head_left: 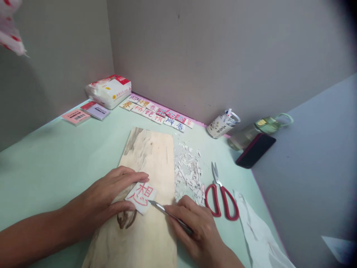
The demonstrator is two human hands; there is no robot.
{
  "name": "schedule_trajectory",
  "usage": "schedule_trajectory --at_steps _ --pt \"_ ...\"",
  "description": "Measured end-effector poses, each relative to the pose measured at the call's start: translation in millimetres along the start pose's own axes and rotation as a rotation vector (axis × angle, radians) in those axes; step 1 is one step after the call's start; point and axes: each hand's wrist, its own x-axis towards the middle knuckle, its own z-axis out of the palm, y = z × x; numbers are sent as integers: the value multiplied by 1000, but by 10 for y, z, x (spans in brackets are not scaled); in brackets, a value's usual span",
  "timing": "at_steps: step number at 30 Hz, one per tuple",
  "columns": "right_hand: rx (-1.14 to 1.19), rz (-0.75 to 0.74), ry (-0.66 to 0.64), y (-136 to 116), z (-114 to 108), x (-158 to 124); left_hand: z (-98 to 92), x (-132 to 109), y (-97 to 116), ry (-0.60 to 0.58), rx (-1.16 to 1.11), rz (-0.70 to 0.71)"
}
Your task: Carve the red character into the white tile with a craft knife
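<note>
My left hand (119, 190) grips a small white tile (141, 198) by its left side, thumb at the lower edge and fingers at the upper one. A red outlined Chinese character covers the tile's face. Beneath it lies a long wooden board (156, 160) with a dark knot. My right hand (192, 223) is closed round a silver craft knife (170, 214), its blade tip at the tile's right edge, by the red lines. Whether the tip cuts in, I cannot tell. Part of the knife's handle is hidden in my fingers.
White shavings (189, 171) lie right of the board, beside red-handled scissors (219, 197) and a white cloth (256, 234). Behind stand character tiles (158, 114), a tissue pack (110, 91), small boxes (76, 116), a can (220, 125), a bottle (245, 134) and a phone (255, 150).
</note>
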Motion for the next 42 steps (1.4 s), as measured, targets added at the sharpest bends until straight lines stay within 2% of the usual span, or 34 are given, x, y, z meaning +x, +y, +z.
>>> schedule_trajectory --at_steps 8,13,18,27,42 --pt "24 3 2 14 37 24 10 39 25 29 -25 40" --pt "-45 -86 78 14 122 32 25 40 7 25 -13 31" --pt "-66 -121 93 5 142 60 -20 61 60 3 -9 17" --pt "-82 -87 104 -16 190 60 -8 67 61 22 5 5" --pt "-105 -60 211 -103 292 46 13 68 86 21 -11 -43"
